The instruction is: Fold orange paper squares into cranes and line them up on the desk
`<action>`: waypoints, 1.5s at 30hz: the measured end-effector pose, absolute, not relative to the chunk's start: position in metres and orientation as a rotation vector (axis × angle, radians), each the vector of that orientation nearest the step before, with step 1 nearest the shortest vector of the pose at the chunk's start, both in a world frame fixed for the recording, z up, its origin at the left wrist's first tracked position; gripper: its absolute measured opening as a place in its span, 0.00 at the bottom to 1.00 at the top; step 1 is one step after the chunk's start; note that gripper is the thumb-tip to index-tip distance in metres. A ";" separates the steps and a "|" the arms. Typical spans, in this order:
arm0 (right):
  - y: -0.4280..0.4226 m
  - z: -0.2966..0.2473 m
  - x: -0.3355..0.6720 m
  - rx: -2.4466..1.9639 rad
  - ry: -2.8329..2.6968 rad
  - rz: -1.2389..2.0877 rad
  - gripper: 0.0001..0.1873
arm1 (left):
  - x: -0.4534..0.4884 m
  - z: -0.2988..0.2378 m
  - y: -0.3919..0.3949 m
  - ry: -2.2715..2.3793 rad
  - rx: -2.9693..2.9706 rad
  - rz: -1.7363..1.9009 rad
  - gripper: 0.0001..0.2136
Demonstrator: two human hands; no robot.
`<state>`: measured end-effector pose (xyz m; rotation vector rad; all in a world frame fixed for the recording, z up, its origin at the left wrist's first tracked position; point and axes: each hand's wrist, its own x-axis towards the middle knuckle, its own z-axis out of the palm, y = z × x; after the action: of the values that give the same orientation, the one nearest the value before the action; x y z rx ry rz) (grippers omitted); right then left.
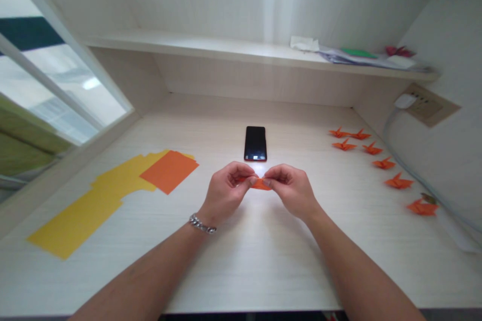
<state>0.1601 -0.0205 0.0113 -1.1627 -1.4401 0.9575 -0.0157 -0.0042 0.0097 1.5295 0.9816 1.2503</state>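
Two hands, our left hand (226,188) and right hand (291,188), pinch a small folded orange paper (259,184) between fingertips above the desk (248,256). Just beyond lies a black phone (255,143). Orange and yellow sheets (113,190) lie left; folded orange figures (376,160) line the right.

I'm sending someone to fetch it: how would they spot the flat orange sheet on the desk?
On the pale desk, a run of yellow sheets lies along the left side. The orange sheet lies flat over their far end, left of the black phone. Unlike the folded orange figures at the right, it is unfolded.
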 end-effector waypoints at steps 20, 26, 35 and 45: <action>-0.028 0.020 0.152 -1.317 -1.718 0.786 0.07 | -0.016 0.011 -0.004 0.978 1.478 1.201 0.09; -0.025 0.021 0.155 -1.373 -1.725 0.778 0.08 | -0.015 0.007 -0.002 1.020 1.451 1.238 0.08; -0.021 0.018 0.159 -1.374 -1.757 0.786 0.08 | -0.017 0.005 0.003 1.037 1.446 1.197 0.08; -0.016 0.014 0.165 -1.373 -1.747 0.955 0.08 | -0.020 0.007 0.003 0.984 1.506 1.117 0.09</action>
<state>0.1645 -0.0160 0.0142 -1.3730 -1.7473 0.9550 -0.0202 0.0028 0.0069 1.5059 0.9843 1.1173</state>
